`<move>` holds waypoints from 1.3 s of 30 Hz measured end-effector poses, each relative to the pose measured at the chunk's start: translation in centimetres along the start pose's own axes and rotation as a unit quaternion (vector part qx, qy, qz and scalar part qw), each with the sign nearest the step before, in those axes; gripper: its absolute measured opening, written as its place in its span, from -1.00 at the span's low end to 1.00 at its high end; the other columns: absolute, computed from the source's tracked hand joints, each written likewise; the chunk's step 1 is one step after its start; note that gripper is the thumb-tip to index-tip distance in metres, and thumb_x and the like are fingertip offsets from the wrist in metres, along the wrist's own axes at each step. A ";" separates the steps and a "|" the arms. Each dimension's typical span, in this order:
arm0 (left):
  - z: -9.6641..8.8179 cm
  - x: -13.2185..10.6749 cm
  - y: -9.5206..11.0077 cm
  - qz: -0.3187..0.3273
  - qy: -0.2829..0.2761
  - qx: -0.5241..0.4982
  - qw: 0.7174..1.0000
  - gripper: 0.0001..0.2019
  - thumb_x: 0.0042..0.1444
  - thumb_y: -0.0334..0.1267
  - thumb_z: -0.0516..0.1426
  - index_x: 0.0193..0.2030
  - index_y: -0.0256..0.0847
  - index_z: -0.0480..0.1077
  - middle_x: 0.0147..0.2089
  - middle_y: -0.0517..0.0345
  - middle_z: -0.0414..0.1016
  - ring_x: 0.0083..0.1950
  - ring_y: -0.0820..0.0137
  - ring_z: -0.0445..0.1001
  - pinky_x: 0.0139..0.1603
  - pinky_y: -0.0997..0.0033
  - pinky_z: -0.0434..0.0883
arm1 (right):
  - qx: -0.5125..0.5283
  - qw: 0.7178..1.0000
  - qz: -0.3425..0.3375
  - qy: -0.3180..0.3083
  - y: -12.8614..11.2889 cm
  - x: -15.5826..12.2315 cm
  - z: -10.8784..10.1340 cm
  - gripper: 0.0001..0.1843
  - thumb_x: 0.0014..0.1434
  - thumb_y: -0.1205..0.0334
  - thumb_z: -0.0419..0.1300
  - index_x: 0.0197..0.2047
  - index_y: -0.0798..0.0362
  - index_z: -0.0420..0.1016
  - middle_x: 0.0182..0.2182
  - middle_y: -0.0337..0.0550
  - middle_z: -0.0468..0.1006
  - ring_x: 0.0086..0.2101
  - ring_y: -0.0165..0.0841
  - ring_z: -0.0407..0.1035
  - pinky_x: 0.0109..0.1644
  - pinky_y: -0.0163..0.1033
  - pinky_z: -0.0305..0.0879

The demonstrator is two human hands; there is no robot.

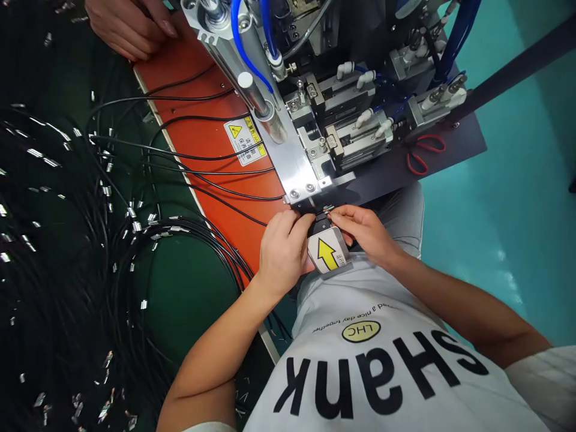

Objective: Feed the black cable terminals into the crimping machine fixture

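Note:
My left hand [282,247] is closed, thumb and forefinger pinched at the left side of a small black block [321,225] at the machine's front. A black cable [245,211] runs across the orange board into that hand; its end is hidden by the fingers. My right hand [364,233] is closed too, its fingertips pinched at the block's right side beside tiny thin wire ends [327,210]. What lies between those fingertips is too small to name. Below the block, between both hands, sits a plate with a yellow arrow [327,254].
The metal machine [297,162] with cylinders and blue air hoses stands ahead. Red-handled scissors [425,153] lie at its right. Coiled black cables [180,227] with shiny ends cover the green surface at left. Another person's hand [130,24] rests at the upper left.

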State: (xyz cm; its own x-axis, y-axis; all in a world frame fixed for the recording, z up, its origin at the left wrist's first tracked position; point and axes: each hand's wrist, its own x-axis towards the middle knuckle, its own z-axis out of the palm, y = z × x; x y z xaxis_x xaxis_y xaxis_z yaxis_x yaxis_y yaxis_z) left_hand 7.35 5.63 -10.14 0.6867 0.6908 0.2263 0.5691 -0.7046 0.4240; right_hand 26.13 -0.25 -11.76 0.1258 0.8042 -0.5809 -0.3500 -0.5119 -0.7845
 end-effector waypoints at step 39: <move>-1.9 -3.4 -1.5 0.002 -0.007 -0.006 1.000 -0.57 0.31 -0.39 0.05 0.30 -0.15 0.27 0.07 -0.14 0.47 0.09 0.16 0.44 0.09 0.07 0.45 | 0.032 0.998 0.002 -0.055 -0.8 2.7 -0.4 -0.66 0.01 0.02 0.43 -0.40 0.10 0.49 -0.51 -0.32 0.42 -0.58 -0.57 0.21 -0.49 -0.37 0.15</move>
State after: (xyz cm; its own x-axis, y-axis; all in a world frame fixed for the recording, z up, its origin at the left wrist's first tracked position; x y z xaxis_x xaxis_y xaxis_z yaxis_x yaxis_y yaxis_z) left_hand 3.33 4.61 -9.91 0.6957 0.6854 0.2152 0.5608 -0.7054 0.4336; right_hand 27.08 2.18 -12.78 0.0236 0.8324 -0.5536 -0.4096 -0.4971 -0.7649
